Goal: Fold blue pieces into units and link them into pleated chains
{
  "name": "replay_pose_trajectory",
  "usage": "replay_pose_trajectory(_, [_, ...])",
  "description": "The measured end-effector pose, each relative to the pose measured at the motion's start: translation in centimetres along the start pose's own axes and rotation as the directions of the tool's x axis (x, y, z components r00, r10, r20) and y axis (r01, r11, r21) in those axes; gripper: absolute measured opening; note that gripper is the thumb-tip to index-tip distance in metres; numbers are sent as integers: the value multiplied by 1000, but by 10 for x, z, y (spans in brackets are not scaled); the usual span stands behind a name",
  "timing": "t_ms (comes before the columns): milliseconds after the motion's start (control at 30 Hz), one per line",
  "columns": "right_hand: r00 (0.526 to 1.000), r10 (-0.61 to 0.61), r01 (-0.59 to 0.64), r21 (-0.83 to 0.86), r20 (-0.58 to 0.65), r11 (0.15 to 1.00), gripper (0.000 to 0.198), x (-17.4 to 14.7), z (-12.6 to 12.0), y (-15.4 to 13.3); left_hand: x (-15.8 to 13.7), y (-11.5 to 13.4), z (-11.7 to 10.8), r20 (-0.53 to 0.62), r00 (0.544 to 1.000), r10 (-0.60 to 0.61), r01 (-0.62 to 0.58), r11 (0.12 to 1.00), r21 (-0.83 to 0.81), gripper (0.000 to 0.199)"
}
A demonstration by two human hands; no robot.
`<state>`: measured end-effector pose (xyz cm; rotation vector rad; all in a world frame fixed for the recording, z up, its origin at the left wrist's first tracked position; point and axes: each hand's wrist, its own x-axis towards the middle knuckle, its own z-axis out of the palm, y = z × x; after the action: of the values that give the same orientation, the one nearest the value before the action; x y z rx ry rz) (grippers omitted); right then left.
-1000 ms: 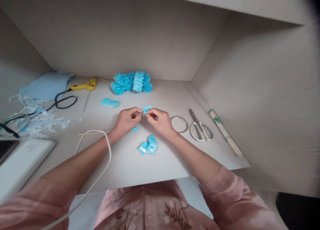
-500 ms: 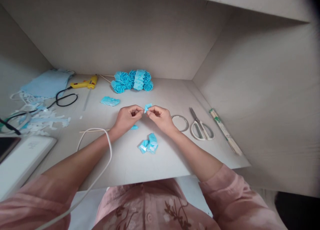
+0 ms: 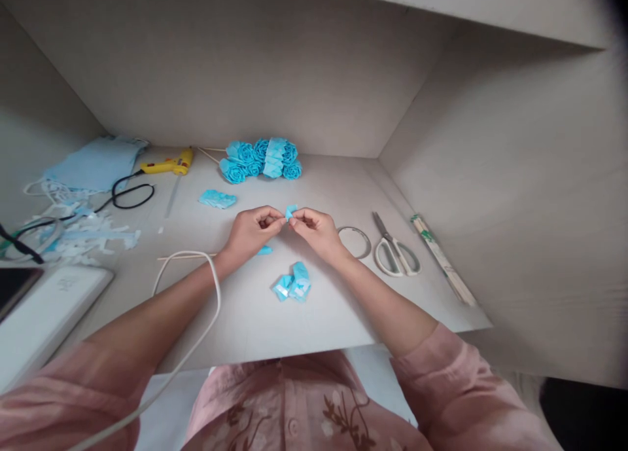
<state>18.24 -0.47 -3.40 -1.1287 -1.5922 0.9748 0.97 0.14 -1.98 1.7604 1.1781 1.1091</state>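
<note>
A small folded piece of blue fabric [image 3: 291,211] is pinched between my two hands above the middle of the table. My left hand [image 3: 255,230] grips its left side with thumb and forefinger; my right hand [image 3: 315,231] pinches its right side. Below them on the table lie a few folded blue pieces [image 3: 297,282]. Another crumpled blue piece [image 3: 217,199] rests to the left, beyond my left hand. Partly hidden by my left wrist are a thin wooden stick [image 3: 181,257] and a bit of blue material [image 3: 265,250].
Blue fabric roses [image 3: 255,160] on sticks lie at the back. On the left are a yellow glue gun [image 3: 169,163], stacked face masks [image 3: 93,165], scraps [image 3: 98,238] and a white device [image 3: 61,300]. A tape roll [image 3: 369,243], scissors [image 3: 392,248] and packaged sticks [image 3: 441,258] lie right. A white cable [image 3: 218,294] crosses my left forearm.
My left fingertips have come slightly closer to my right ones at the blue piece. The whole view has shifted a little; the things on the table stay put.
</note>
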Motion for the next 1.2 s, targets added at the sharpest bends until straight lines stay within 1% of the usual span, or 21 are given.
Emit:
replay_pose_trajectory(133, [998, -66, 63, -133, -21, 989, 16, -2, 2, -2, -1, -2, 0, -7, 1000, 28, -28, 997, 74, 20])
replay_pose_trajectory(233, [996, -84, 75, -217, -37, 973, 14, -4, 4, -3, -2, -5, 1, -6, 999, 43, -41, 991, 130, 18])
replay_pose_trajectory(367, [995, -89, 76, -257, -40, 963, 12, -4, 4, -3, -2, -5, 2, -5, 999, 52, -51, 987, 154, 17])
replay_pose_trajectory(767, [997, -53, 45, -152, -52, 987, 14, -2, 4, -3, -1, 0, 1, -3, 999, 38, -38, 996, 80, 21])
replay_pose_trajectory(933, [999, -6, 5, -18, -42, 1000, 17, -1, 2, -2, 0, -2, 0, -7, 999, 37, -36, 998, 58, 20])
replay_pose_trajectory(1067, [999, 34, -31, 108, -29, 994, 19, 1, -1, -1, -1, -1, 0, 16, 999, 39, -39, 999, 37, 21])
replay_pose_trajectory(1200, [998, 55, -53, 144, -15, 988, 20, 1, -1, 1, -1, 0, 0, 21, 999, 35, -35, 999, 15, 21])
